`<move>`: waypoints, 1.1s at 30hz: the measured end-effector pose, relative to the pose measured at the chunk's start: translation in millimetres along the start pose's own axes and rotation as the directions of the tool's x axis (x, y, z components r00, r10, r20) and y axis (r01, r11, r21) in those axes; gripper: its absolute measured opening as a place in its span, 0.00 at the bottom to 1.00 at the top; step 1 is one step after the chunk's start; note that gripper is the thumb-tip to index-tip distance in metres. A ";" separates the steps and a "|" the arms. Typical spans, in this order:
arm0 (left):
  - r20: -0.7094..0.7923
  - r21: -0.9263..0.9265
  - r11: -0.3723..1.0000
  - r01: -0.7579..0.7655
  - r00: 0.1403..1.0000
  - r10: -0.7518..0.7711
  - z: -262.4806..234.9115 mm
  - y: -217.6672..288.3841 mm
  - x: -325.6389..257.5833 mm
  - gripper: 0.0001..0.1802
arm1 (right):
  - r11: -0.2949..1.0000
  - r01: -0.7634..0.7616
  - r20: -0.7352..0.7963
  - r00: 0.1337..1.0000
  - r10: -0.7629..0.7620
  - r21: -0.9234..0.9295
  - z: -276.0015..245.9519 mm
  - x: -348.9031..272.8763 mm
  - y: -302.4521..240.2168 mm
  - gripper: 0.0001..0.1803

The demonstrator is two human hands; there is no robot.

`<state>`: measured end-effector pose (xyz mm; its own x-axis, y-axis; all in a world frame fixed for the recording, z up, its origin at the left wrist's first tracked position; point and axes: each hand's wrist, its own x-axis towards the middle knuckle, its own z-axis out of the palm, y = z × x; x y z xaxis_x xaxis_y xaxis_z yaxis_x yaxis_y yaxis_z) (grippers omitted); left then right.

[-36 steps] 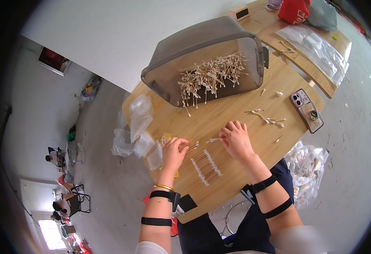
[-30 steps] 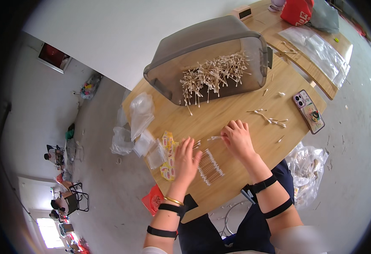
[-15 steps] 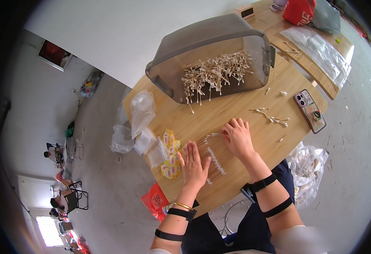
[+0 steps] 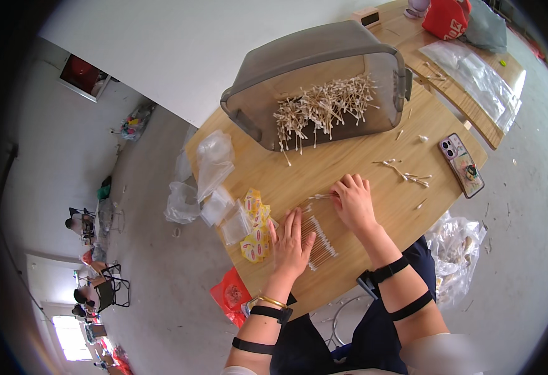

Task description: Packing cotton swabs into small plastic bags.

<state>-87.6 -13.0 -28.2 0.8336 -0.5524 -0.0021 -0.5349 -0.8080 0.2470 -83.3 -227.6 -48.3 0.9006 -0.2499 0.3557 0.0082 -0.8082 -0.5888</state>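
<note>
A row of cotton swabs (image 4: 321, 240) lies side by side on the wooden table in front of me. My left hand (image 4: 291, 247) rests flat over the left ends of the row, its fingers stretched out and the thumb apart. Just beyond the row, my right hand (image 4: 353, 201) is closed in a pinch at the ends of a few loose cotton swabs (image 4: 319, 197); its fingertips are partly hidden. Yellow printed paper slips (image 4: 256, 240) lie left of my left hand, beside clear plastic bags (image 4: 236, 228).
A grey plastic bin (image 4: 255, 94) lies tipped on its side at the back, with a heap of cotton swabs (image 4: 327, 106) inside. Scattered swabs (image 4: 405, 177) and a phone (image 4: 461, 165) are on the right. A second table (image 4: 399, 34) adjoins behind. A red bag (image 4: 230, 292) hangs near the front-left edge.
My left hand has shifted slightly right, over the row's left ends. My right hand stays pinched in nearly the same place. The whole view has moved a little.
</note>
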 end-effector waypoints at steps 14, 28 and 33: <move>0.007 0.042 0.996 -0.083 0.997 0.083 10.8 -4.6 -1.2 0.41 | 0.972 0.130 0.076 0.986 -0.148 0.196 21.1 -7.7 -25.2 0.08; 0.099 0.084 0.983 -0.165 0.983 0.156 13.0 -10.6 25.0 0.47 | 0.789 0.037 0.075 0.992 -0.104 0.613 32.9 -11.4 -34.8 0.18; 0.101 -0.072 0.986 -0.150 0.982 0.156 7.6 -13.2 21.1 0.48 | 0.699 -0.023 0.095 0.993 -0.065 0.715 29.3 -9.1 -29.6 0.19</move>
<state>-64.1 -15.6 -38.8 0.7213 -0.6899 -0.0617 -0.6421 -0.6994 0.3138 -79.0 -185.7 -55.4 0.9352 -0.1456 0.3228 0.2962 -0.1780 -0.9384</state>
